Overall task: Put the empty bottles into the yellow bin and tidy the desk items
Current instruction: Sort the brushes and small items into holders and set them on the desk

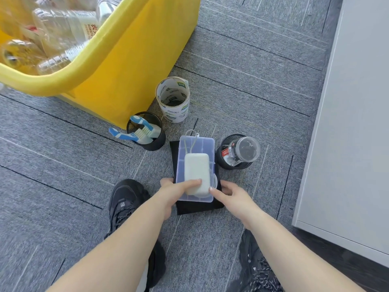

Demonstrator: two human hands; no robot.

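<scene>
Looking down from the head camera onto grey carpet (252, 70). At the middle, a stack of three: at the bottom a black pad (197, 207), on it a clear plastic box (197, 144), and on the box lid a white block (196, 167) with a white cable (193, 140) looping away toward 12 o'clock.

Grasped at 7 o'clock by the left hand (172, 197) — thumb pressed flat on the near end of the white block, fingers curled round the left edge of the clear plastic box. Grasped at 5 o'clock by the right hand (233, 200), thumb tip touching the near right corner of the box, fingers curled on the right edge of the black pad. Cannot tell whether the stack rests on the carpet or hangs a little above it.

From the stack, at 10 to 11 o'clock, the yellow bin (134, 66), already holding several empty bottles (63, 28) lying on their sides. At 11 o'clock, just beside the bin corner, a black mesh cup (155, 142) with blue-and-white brushes (134, 134) sticking out. At 12 o'clock, an upright tape roll (174, 114). At 2 o'clock, near the box, a second mesh cup (223, 161) with a clear jar (246, 149) tilted inside — its lid turned to the camera.

At 3 o'clock, well apart, a grey cabinet (347, 123). At 6 to 7 o'clock, under the forearms, black shoes (124, 199).
</scene>
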